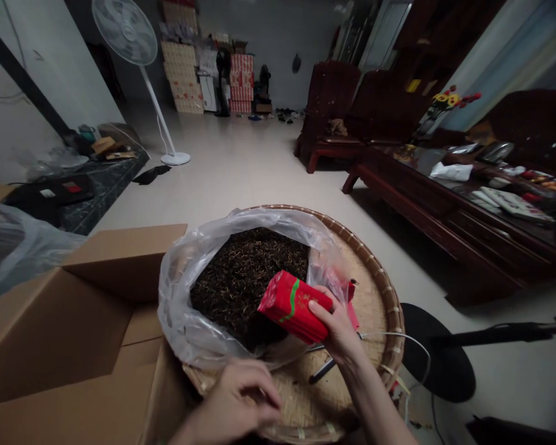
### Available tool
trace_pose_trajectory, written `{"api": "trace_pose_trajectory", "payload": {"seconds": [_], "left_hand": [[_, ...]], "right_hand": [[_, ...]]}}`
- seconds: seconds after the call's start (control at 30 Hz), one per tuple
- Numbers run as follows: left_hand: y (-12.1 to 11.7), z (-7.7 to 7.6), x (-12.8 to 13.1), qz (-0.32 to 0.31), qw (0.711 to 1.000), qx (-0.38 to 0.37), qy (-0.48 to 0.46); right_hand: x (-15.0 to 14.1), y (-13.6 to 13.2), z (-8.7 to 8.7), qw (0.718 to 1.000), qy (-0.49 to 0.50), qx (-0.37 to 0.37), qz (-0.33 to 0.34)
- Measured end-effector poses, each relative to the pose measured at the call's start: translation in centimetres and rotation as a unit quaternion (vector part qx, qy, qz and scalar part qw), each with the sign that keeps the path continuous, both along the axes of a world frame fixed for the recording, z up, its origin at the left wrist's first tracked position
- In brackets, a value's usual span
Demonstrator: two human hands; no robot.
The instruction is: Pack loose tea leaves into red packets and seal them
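1. Nearest is my left hand [234,395], blurred, at the near edge of a round bamboo tray [370,266]; its fingers curl loosely, thumb apart, holding nothing visible.
2. My right hand [338,324] grips a stack of red packets [299,309], tilted over the right side of an open plastic bag [178,315].
3. Dark dried leaves [250,272] fill that bag, toward the tray's left edge.
4. Just left stands an open cardboard box [50,334].

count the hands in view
2: the right hand, gripping a red packet above the round woven tray, and the left hand, slightly blurred, lower at the tray's near edge. No others are visible.
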State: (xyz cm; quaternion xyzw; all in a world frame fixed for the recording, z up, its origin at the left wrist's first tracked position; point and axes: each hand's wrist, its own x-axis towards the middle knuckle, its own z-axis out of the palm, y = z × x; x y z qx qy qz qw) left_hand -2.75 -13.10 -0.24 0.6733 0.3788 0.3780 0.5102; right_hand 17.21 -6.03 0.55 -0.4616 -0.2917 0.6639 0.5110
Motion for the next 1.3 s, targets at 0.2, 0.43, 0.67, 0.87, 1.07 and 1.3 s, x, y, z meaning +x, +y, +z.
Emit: {"api": "trace_pose_trajectory", "payload": {"seconds": [0.2,0.43,0.67,0.87,1.07,1.3], "left_hand": [[-2.9,-3.8,9.3,-0.346,0.929,0.122,0.047],[-3.5,-3.5,9.4,-0.303,0.931,0.201,0.025],[0.7,2.0,-3.2,0.273,0.935,0.209,-0.09],[5.0,2.6,-5.7,-0.051,0.992,-0.116,-0.029],[5.6,1.6,-4.5,-0.196,0.964,-0.181,-0.02],[3.6,-1.4,-2.1,-0.077,0.906,-0.328,-0.256]], "right_hand": [[0.0,-1.1,0.4,0.999,-0.008,0.0,0.035],[0.4,-3.0,0.9,0.954,-0.237,0.182,0.027],[-1.3,-1.5,1.7,0.851,-0.276,0.428,0.126],[-2.2,0.4,4.8,0.755,-0.276,0.503,0.317],[-2.6,2.0,6.6,0.693,-0.311,0.495,0.421],[-1.3,1.1,5.6,0.753,-0.426,0.453,0.216]]}}
